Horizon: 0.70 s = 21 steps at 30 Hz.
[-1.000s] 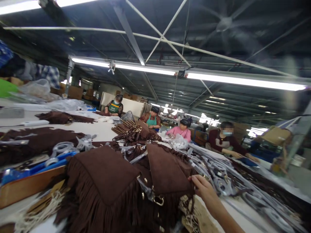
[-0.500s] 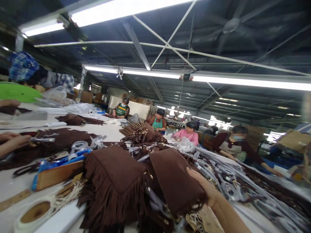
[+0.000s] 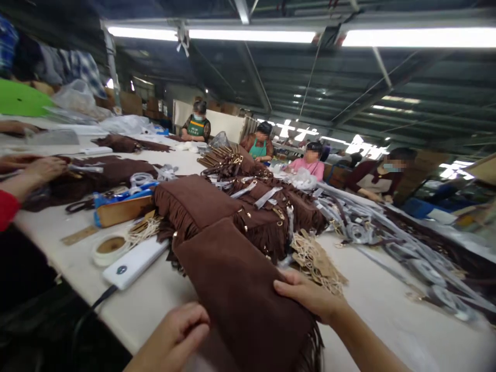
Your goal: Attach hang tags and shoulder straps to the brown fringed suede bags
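A brown suede fringed bag (image 3: 240, 289) lies on the white table (image 3: 380, 305) close in front of me. My right hand (image 3: 306, 299) rests on its right side, fingers closed over the suede. My left hand (image 3: 178, 333) sits at the bag's left edge with fingers curled; whether it grips the suede is hidden. Behind the bag is a heap of similar brown fringed bags (image 3: 232, 212) with metal clasps. A bundle of tan tags on strings (image 3: 315, 258) lies just beyond my right hand.
A white power bank (image 3: 134, 262) with a black cable, a tape roll (image 3: 108, 248), a wooden ruler (image 3: 79, 236) and a blue tray (image 3: 120, 204) lie left. Grey-wrapped straps (image 3: 387, 243) cover the right. A neighbour's hands (image 3: 42, 168) work at left; several workers (image 3: 310, 163) sit across.
My right hand has pulled one brown bag off the heap toward me and laid it flat near the table edge. My left hand has come into view beside it. The camera tilted down.
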Available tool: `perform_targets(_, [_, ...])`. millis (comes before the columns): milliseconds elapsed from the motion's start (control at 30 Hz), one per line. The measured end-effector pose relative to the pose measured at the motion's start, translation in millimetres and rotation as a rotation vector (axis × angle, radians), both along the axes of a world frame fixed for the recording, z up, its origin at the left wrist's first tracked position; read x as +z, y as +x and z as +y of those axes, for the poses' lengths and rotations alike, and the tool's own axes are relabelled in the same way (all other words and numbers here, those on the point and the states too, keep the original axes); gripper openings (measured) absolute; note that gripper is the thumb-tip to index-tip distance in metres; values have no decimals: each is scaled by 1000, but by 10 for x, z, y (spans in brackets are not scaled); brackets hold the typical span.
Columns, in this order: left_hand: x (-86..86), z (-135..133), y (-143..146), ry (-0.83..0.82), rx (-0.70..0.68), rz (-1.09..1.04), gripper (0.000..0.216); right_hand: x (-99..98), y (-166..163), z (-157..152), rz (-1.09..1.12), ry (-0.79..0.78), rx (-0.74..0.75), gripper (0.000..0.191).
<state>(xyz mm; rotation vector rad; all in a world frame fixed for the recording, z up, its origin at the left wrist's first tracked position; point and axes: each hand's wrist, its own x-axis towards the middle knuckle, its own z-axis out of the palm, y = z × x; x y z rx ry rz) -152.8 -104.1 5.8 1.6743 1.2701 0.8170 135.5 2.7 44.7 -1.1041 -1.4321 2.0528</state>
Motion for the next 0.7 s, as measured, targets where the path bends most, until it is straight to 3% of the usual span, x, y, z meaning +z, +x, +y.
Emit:
perform_targets(100, [-3,-134,-1,-90,-45,109,23,-392,-29,-27,-46,-2,-70,49])
perform_targets(200, [7,-209,121,-55,-81,213,20,-578,-33,-52,-44,63,-125,49])
perform_targets(300, [40,-215,388,-14,-115,417,13,-591,-40,-76,-67,141,-102,55])
perform_targets(467, [32,-184,782,45,-290,788,28,-577,15,-69,-161,216,-66,58])
perform_targets(600, [-23,-174,815,94,-430,898,14,-564,40,-30,-344,335,-37,49])
perform_targets(700, [-104,-181,787,110,-422,897,12,-447,-53,-140,-524,493,-168,45])
